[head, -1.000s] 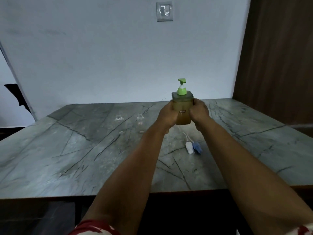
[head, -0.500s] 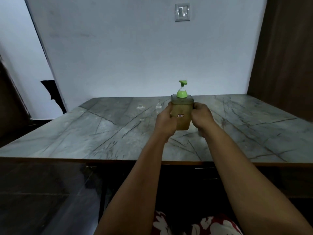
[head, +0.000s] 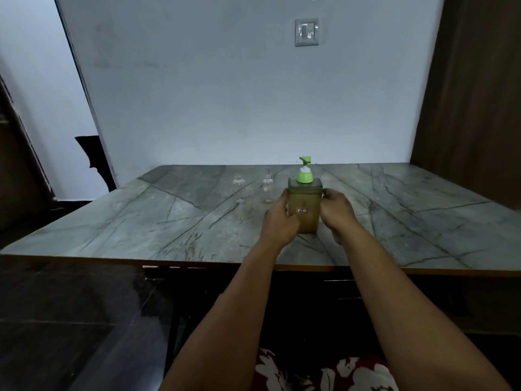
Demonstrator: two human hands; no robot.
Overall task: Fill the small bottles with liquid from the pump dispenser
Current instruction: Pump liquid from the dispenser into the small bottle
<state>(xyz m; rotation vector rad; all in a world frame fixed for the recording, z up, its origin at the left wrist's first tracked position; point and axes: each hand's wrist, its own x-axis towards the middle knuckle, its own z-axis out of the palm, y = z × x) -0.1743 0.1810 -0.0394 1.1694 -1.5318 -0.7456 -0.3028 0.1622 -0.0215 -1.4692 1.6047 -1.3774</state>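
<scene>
Two bare forearms, no sleeves, no watch or rings visible on left hand (head: 279,221) or right hand (head: 337,211). Near bottom edge, dark red garment (head: 324,372) printed with large white flowers, partly hidden between arms.

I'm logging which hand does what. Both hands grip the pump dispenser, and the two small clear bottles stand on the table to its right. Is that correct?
Not quite. The head view shows the left hand and right hand gripping the pump dispenser, but the two small clear bottles stand on the table to its left, not its right.
</scene>
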